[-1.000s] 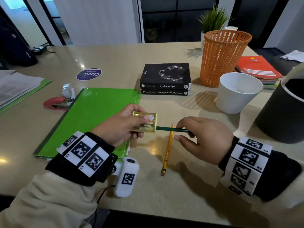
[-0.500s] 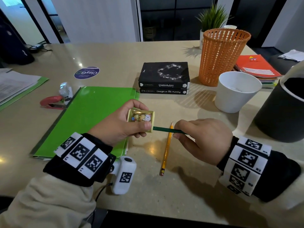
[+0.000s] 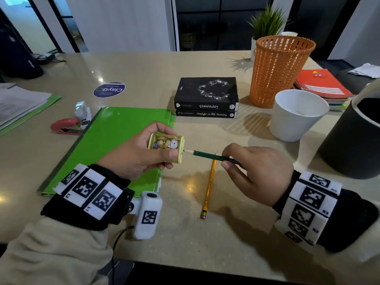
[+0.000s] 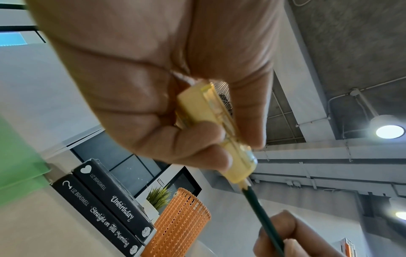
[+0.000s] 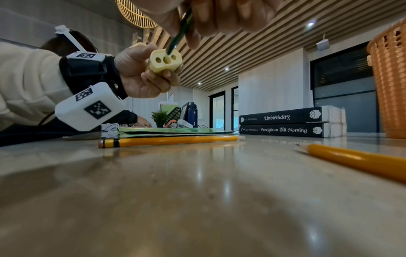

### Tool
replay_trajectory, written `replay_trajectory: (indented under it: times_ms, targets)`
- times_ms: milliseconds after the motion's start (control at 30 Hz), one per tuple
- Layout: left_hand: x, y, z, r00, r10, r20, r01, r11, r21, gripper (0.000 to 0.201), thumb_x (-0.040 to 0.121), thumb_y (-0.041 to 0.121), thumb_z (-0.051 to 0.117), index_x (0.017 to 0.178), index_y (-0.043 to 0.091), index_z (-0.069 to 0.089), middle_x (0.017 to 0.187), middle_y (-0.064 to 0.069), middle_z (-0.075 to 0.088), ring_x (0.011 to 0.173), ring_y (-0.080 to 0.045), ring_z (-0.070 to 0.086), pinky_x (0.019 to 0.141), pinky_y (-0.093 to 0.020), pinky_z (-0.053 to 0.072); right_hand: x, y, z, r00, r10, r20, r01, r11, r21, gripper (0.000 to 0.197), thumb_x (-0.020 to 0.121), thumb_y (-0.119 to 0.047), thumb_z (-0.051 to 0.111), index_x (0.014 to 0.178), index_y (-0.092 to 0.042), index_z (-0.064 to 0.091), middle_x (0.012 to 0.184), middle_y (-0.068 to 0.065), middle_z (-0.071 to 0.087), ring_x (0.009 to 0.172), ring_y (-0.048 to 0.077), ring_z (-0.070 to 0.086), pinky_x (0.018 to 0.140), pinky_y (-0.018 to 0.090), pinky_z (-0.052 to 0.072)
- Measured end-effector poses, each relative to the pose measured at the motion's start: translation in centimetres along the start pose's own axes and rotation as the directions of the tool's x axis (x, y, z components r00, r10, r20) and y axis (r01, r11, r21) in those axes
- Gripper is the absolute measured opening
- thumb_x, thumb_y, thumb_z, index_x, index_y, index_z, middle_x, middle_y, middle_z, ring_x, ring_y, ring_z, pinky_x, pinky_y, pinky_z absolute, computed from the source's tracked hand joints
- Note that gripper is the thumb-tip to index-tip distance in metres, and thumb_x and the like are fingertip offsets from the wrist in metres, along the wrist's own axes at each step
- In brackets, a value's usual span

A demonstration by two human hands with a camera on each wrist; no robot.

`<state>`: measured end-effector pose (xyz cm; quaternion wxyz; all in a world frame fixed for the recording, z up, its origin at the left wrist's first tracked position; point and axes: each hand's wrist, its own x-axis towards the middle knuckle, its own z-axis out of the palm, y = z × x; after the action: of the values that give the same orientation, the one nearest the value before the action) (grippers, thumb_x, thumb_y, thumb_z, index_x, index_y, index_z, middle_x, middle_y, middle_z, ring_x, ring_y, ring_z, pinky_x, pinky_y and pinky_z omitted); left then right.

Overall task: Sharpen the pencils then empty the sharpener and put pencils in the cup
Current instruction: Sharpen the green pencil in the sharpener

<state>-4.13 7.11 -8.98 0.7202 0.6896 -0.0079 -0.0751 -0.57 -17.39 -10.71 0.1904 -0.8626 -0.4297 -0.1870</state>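
My left hand (image 3: 144,153) grips a small yellow sharpener (image 3: 166,145) with a cartoon picture, held above the table's middle. My right hand (image 3: 232,161) pinches a dark green pencil (image 3: 211,156); its bare sharpened tip sits just at the sharpener's hole. The right wrist view shows the sharpener's (image 5: 165,60) three-hole face with the green pencil (image 5: 181,33) at it. A yellow pencil (image 3: 209,184) lies on the table below the hands. Another yellow pencil (image 5: 362,161) lies nearer my right wrist. The white cup (image 3: 287,128) stands at the right.
An orange mesh basket (image 3: 279,70) stands behind the cup, and a dark bin (image 3: 353,140) at the far right. Two black books (image 3: 205,99) are stacked in the middle. A green folder (image 3: 111,145) lies under my left hand, with a red stapler (image 3: 65,126) beside it.
The green pencil has slid out of the sharpener to the right, so its sharpened wood tip now shows. My left hand has tilted the sharpener slightly.
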Motion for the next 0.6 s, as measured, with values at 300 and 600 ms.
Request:
replay_trajectory:
  times_ms: [300, 600]
  targets:
    - [-0.51, -0.31, -0.13, 0.997, -0.022, 0.077, 0.021, 1.0, 0.021, 0.066, 0.027, 0.041, 0.092, 0.083, 0.025, 0.06, 0.068, 0.0, 0.066, 0.051, -0.014, 0.06, 0.043, -0.018, 0.047, -0.02, 0.1, 0.03, 1.0, 0.003, 0.005, -0.003, 1.0, -0.02, 0.028, 0.09, -0.035, 0.036, 0.087, -0.015, 0.055, 0.059, -0.005, 0.056, 0.045, 0.02, 0.05, 0.039, 0.022, 0.031]
    - [-0.52, -0.16, -0.09, 0.994, -0.035, 0.102, 0.034, 0.999, 0.014, 0.066, 0.027, 0.041, 0.092, 0.083, 0.025, 0.06, 0.067, 0.0, 0.066, 0.051, -0.014, 0.061, 0.044, -0.018, 0.047, -0.05, -0.03, -0.1, 0.999, -0.029, -0.016, 0.029, 1.0, -0.008, 0.025, 0.089, -0.034, 0.039, 0.088, -0.015, 0.056, 0.06, -0.007, 0.056, 0.045, 0.02, 0.052, 0.039, 0.022, 0.032]
